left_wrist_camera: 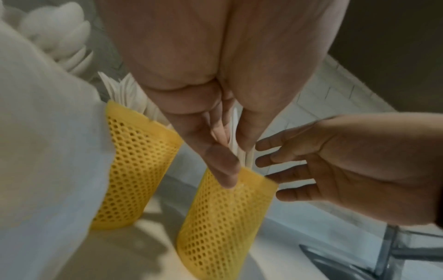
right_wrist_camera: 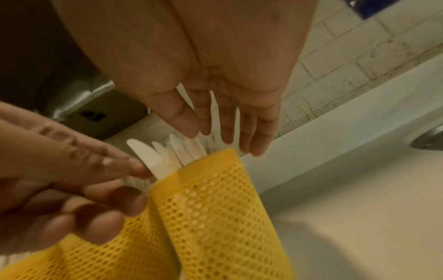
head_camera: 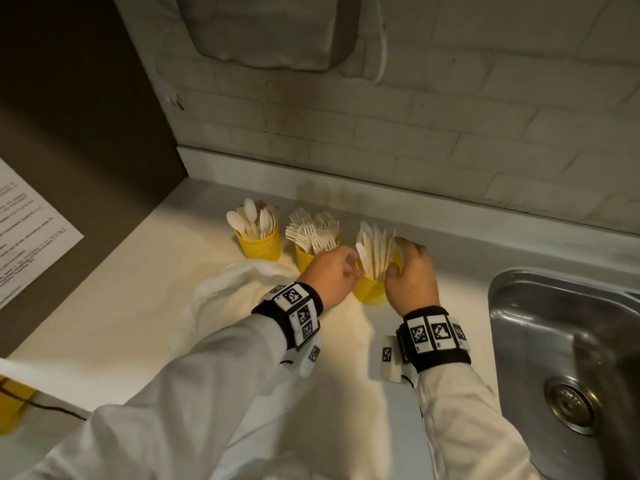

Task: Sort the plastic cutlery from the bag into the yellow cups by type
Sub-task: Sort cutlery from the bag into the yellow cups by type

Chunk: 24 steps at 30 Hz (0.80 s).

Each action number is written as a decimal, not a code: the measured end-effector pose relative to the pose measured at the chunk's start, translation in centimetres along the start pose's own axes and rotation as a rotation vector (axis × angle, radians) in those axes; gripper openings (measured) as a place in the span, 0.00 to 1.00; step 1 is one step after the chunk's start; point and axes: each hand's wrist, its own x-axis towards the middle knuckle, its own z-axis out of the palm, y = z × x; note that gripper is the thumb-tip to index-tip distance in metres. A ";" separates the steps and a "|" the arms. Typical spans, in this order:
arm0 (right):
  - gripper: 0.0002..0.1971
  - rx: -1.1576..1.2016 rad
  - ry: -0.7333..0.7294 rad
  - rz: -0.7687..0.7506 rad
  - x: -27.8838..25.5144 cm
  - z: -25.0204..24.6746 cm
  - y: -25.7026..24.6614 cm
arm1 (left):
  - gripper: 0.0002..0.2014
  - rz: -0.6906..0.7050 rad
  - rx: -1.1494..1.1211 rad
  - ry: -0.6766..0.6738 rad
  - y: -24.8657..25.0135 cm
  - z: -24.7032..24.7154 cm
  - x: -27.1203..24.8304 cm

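Note:
Three yellow mesh cups stand in a row on the counter: spoons in the left cup, forks in the middle cup, knives in the right cup. My left hand is at the knife cup's left rim, thumb and fingers pinching a white knife that stands in the cup. My right hand is on the cup's right side, its straight fingers against the knife bundle. The white bag lies slack on the counter to the left of my left wrist.
A steel sink sits close on the right. Behind the cups rises a white brick wall. A printed sheet hangs on the dark panel at left. A yellow object lies at the counter's near left edge.

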 end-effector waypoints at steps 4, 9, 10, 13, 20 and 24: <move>0.22 0.045 0.132 -0.079 -0.6 -0.6 -2.1 | 0.13 -0.010 -0.188 0.018 -1.0 -2.9 -3.2; 0.15 0.170 0.168 -0.215 -1.8 -1.1 -6.8 | 0.08 -0.062 -0.154 0.165 -6.1 -6.9 -8.2; 0.14 0.190 0.138 -0.248 -2.2 -0.8 -7.8 | 0.07 -0.099 -0.112 0.191 -7.5 -7.5 -9.2; 0.08 0.221 -0.034 -0.369 -3.9 0.8 -10.8 | 0.05 -0.199 0.053 0.179 -11.6 -8.4 -11.1; 0.08 -0.072 -0.701 -0.520 -8.0 9.0 -13.4 | 0.10 -0.249 0.315 0.026 -16.5 -6.6 -11.9; 0.10 -0.459 -0.872 -0.464 -9.4 11.4 -12.2 | 0.22 -0.344 0.385 -0.094 -17.1 -5.4 -12.0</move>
